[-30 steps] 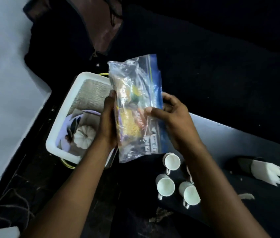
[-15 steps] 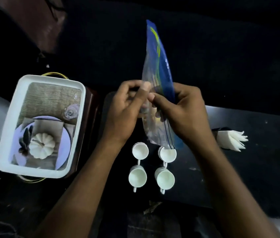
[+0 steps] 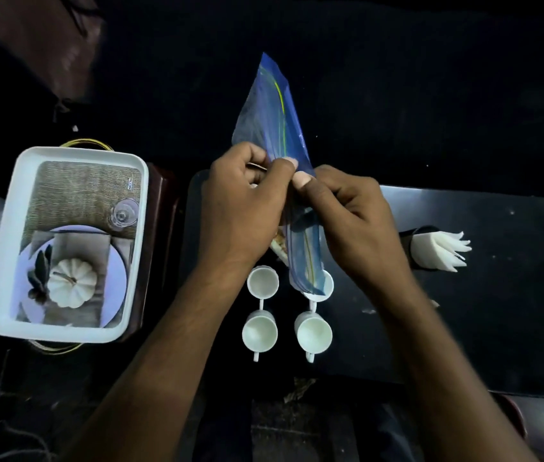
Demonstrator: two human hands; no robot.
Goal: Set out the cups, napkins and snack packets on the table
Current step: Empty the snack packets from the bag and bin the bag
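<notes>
Bag tipped further; both hands pinch it.

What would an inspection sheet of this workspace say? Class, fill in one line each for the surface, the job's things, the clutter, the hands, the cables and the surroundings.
Surface: dark table, a few pale specks on it.
Job's things: four white cups in a two-by-two block; white napkins in a dark holder lying on its side; zip bag of snack packets held above the cups.
Clutter: nothing seen on the table beyond the specks.
Hands: left hand and right hand both pinch the bag.
Cables: thin cords on the floor, lower left.
Surroundings: white tray with a printed place-setting picture, left of the table.
</notes>
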